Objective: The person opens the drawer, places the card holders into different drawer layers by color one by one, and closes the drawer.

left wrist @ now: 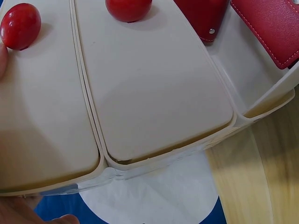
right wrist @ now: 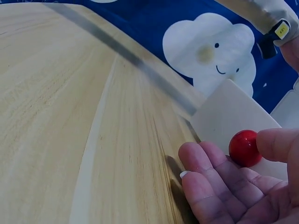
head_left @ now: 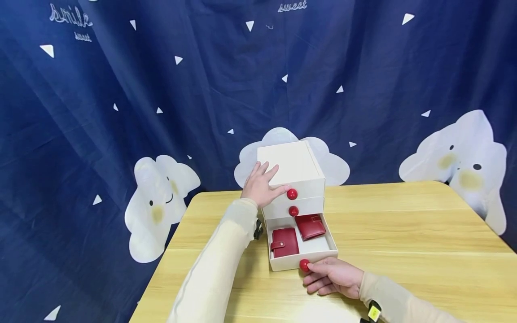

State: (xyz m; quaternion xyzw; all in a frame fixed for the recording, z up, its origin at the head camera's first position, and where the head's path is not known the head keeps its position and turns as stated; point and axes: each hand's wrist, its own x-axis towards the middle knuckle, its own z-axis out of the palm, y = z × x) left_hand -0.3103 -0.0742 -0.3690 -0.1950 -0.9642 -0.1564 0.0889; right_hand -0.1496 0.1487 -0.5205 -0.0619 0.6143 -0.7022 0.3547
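Note:
A white three-drawer box [head_left: 288,163] stands on the table, its bottom drawer [head_left: 284,263] pulled out. Two dark red wallets lie inside: a snap-strap wallet [head_left: 286,242] at the left and a second wallet [head_left: 310,226] farther back. My right hand [head_left: 337,274] is at the bottom drawer's red knob [right wrist: 245,148], pinching it with the thumb, while the lower fingers extend loosely beneath. My left hand [head_left: 260,186] rests on the box's top left edge with spread fingers. Its thumb reaches the front beside the top red knob [head_left: 292,194]. The middle drawer is closed, with its own red knob [head_left: 293,211].
The box stands toward the back of a light wooden table [head_left: 396,233]. Behind it hangs a dark blue curtain [head_left: 210,89] with white clouds and triangles. Table surface extends on both sides of the box.

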